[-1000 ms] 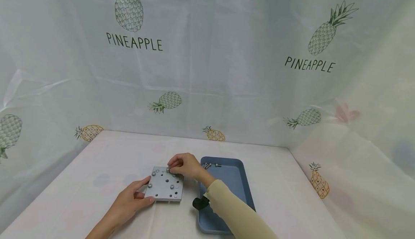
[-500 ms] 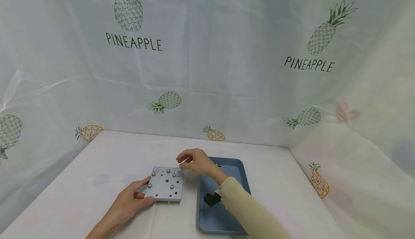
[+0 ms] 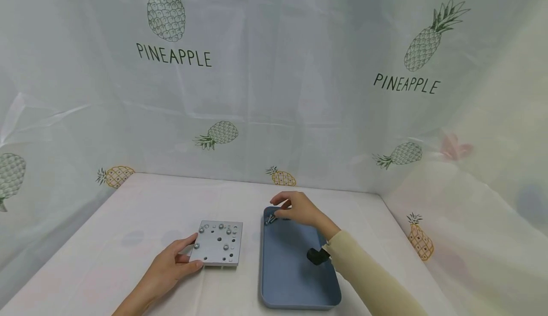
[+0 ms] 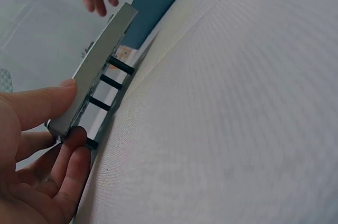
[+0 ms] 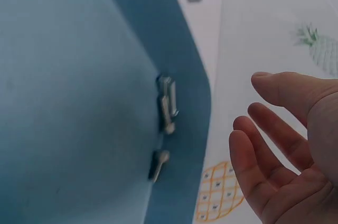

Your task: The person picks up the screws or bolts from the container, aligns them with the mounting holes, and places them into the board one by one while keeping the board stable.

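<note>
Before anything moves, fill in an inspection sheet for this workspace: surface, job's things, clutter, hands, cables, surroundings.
Surface: pale cloth-like tabletop.
Job's things: silver four-sided metal plate with holes and round screw heads; blue rectangular tray with small loose silver screws at its far end.
Clutter: nothing seen.
Hands: left hand grips the plate's left edge; right hand, fingers apart and holding nothing visible, is near the tray's far end.
Cables: nothing seen.
Surroundings: pale pineapple-printed sheet behind the tabletop.

One tray (image 3: 287,273), at least three screws (image 5: 166,113) inside; left of the tray, one plate (image 3: 214,251) with at least five screw heads (image 3: 226,247) and four visible posts (image 4: 111,82); beyond and beside the tray, eight printed pineapples (image 3: 166,16).
</note>
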`<action>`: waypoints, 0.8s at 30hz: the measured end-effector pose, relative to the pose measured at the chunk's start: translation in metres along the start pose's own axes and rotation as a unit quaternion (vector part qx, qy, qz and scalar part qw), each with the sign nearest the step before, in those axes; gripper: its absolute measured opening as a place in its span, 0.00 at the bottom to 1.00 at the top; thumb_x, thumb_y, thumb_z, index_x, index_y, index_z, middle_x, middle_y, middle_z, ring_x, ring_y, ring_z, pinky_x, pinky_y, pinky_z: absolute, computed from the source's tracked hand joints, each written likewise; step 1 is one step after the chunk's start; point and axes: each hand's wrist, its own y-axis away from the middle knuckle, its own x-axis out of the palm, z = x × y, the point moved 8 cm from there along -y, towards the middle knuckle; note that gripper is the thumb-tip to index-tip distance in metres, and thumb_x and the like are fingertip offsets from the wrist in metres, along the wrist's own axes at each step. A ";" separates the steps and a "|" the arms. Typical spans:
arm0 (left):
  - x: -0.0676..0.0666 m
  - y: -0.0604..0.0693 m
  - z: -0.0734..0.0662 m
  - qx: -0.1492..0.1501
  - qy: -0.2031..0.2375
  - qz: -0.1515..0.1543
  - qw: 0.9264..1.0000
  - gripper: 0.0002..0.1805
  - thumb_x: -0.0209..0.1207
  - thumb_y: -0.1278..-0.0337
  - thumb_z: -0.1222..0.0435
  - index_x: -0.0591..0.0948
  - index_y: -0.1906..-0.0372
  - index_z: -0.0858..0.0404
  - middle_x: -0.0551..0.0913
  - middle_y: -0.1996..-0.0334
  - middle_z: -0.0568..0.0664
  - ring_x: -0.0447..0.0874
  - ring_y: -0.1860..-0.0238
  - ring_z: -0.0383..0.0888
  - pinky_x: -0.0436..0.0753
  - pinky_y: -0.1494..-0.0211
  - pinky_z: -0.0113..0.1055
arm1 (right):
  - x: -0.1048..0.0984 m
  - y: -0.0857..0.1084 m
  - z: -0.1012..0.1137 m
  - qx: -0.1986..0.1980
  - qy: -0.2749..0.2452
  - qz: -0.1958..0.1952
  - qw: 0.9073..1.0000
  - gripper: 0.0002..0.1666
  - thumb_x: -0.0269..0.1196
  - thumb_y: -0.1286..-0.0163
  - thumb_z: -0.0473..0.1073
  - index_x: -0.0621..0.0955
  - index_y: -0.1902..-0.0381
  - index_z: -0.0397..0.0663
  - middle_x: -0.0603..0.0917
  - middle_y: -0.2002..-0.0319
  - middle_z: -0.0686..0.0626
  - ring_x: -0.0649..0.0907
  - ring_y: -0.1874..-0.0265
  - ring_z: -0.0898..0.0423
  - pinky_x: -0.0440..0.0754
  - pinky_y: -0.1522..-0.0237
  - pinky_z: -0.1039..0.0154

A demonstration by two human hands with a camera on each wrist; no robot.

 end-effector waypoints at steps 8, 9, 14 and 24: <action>0.000 -0.001 0.001 0.001 -0.007 -0.002 1.000 0.50 0.80 0.48 0.50 0.71 0.20 0.53 0.76 0.29 0.54 0.83 0.49 0.42 0.79 0.52 0.36 | -0.007 0.014 -0.025 0.012 0.039 -0.006 0.999 0.20 0.72 0.29 0.36 0.86 0.41 0.39 0.88 0.44 0.41 0.89 0.54 0.49 0.86 0.54 0.60; 0.000 -0.001 0.001 0.002 -0.009 -0.003 1.000 0.50 0.80 0.48 0.50 0.71 0.20 0.54 0.76 0.29 0.54 0.83 0.49 0.42 0.79 0.52 0.36 | -0.006 0.015 -0.028 0.015 0.042 -0.006 0.999 0.20 0.72 0.30 0.36 0.86 0.42 0.39 0.88 0.45 0.40 0.89 0.54 0.49 0.85 0.55 0.60; 0.000 -0.001 0.001 0.006 -0.013 -0.003 1.000 0.51 0.80 0.49 0.49 0.71 0.20 0.54 0.75 0.28 0.55 0.82 0.49 0.42 0.79 0.52 0.36 | -0.002 0.019 -0.042 0.025 0.055 -0.001 0.998 0.20 0.73 0.30 0.35 0.86 0.42 0.39 0.89 0.47 0.42 0.89 0.55 0.49 0.84 0.56 0.63; 0.000 -0.001 0.001 0.006 -0.007 -0.002 1.000 0.51 0.80 0.49 0.49 0.71 0.20 0.54 0.76 0.29 0.54 0.81 0.51 0.42 0.78 0.54 0.33 | 0.004 0.021 -0.056 0.036 0.063 -0.001 0.997 0.21 0.73 0.32 0.34 0.85 0.42 0.39 0.89 0.49 0.42 0.88 0.56 0.50 0.84 0.57 0.62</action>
